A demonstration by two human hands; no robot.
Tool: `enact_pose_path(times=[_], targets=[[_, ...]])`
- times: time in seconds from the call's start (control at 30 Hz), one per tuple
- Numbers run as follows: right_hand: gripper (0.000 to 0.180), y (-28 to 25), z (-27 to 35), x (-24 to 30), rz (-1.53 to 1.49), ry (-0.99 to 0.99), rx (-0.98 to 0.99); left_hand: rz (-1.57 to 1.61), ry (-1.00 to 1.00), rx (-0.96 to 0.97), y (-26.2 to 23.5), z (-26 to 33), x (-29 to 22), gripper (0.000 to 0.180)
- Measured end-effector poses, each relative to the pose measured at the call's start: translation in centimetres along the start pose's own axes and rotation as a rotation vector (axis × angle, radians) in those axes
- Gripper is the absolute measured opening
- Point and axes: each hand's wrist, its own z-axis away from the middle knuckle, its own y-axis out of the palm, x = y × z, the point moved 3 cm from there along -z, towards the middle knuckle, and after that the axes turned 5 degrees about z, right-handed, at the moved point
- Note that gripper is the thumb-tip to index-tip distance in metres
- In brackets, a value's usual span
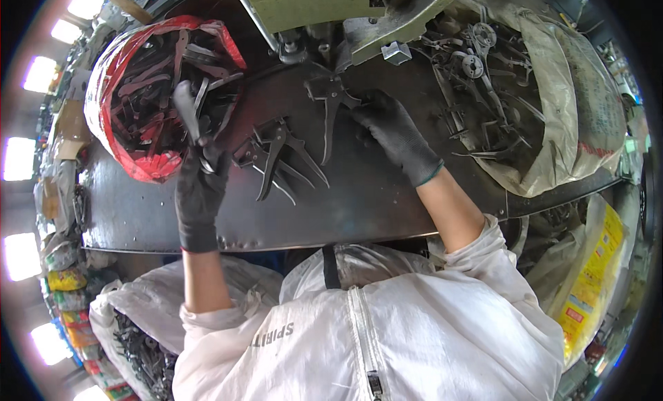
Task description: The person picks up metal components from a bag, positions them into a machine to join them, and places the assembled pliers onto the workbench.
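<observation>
My left hand [204, 194], in a dark grey glove, is closed on a grey metal handle piece [185, 105]. That piece points up over the front edge of a red-rimmed bag [103, 118] full of loose dark metal handles. My right hand [397, 135], gloved alike, pinches one side of a pair of dark metal pliers [330, 104] under the machine, its handles pointing toward me. The fingertips of that hand are partly hidden behind the tool. Between my hands, several similar pliers [280, 152] lie in a cluster on the dark metal tabletop [373, 208].
A green-grey machine [318, 11] overhangs the far middle of the table, with a small bright metal block [396, 52] on it. At the right, an opened pale sack [563, 118] holds metal parts [476, 66]. The table's near edge runs just before my body.
</observation>
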Motion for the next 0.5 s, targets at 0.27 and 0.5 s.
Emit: enact_pose_path(times=[0.27, 0.5], targets=[[0.027, 0.7, 0.7, 0.7, -0.041, 0.022, 0.018, -0.019, -0.047, 0.397, 6.9, 0.1, 1.5, 0.037], [0.028, 2.8, 1.9, 0.8, -0.254, 0.009, -0.050, -0.473, -0.311, 0.342, 14.7, -0.7, 7.9, 0.051]])
